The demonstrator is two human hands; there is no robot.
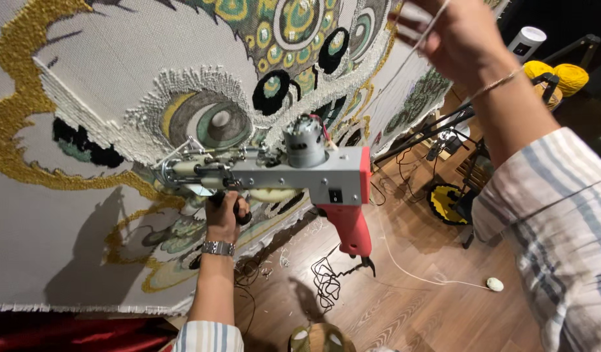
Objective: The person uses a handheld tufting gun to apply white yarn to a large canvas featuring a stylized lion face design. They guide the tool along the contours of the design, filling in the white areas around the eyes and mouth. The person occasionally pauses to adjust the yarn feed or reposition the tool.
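One tufting gun (pixel 294 176), with a grey metal body, one cylindrical motor on top and one red rear handle pointing down, is held level against one large stretched backing cloth (pixel 111 72). The left hand (pixel 223 218) supports the gun from below: its grip is clamped around the dark front handle under the body, fingers wrapped closed, and one metal wristwatch (pixel 218 248) sits on that wrist. The needle end of the gun points left and lies against the cloth, just beside a tufted area of grey, green and cream rings. The right hand (pixel 444 36) is raised at the top of the view, well apart from the gun; its fingers are pinched together on one thin strand of light yarn (pixel 431 26), and the hand is blurred, so the exact finger placement cannot be told. One striped sleeve (pixel 548 215) covers the right forearm. The cloth carries gold outlines, black patches and several ringed eye-shaped motifs. Below, on the wooden floor (pixel 405 306), lie one dark coiled cable (pixel 326 280) and one pale cord. Two yellow yarn balls (pixel 555 75) sit at the upper right, near one white cylinder (pixel 526 40).
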